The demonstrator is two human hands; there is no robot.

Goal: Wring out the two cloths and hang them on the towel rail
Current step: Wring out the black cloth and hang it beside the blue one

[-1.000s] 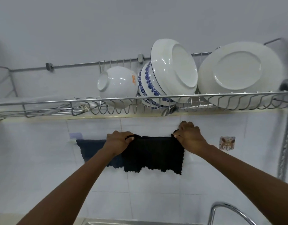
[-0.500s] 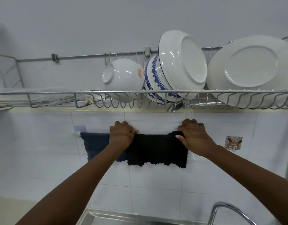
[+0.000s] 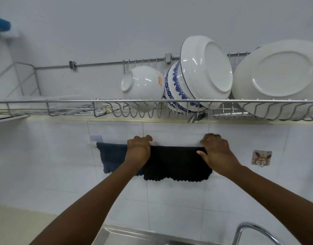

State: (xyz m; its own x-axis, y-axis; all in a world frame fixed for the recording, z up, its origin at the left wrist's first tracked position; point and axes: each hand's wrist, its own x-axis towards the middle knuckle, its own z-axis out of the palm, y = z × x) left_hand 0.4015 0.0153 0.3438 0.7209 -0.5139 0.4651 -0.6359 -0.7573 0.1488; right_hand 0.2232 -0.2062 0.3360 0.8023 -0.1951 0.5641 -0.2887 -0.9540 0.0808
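A black cloth [image 3: 175,163] hangs spread over the towel rail on the tiled wall. My left hand [image 3: 139,150] grips its upper left corner and my right hand [image 3: 216,151] grips its upper right corner. A dark blue cloth [image 3: 111,156] hangs on the same rail just to the left, partly behind my left hand. Only the rail's white left end [image 3: 91,144] shows; the rest is covered by the cloths.
A wire dish rack [image 3: 152,103] with white and blue-patterned bowls [image 3: 176,89] and plates [image 3: 279,76] runs just above my hands. A sticker hook [image 3: 261,157] is on the tiles at right. The sink [image 3: 127,236] and tap [image 3: 254,230] are below.
The view has tilted down and shifted, showing more of the sink. Both hands have stayed on the black cloth's top corners, which now lies flatter and wider along the rail.
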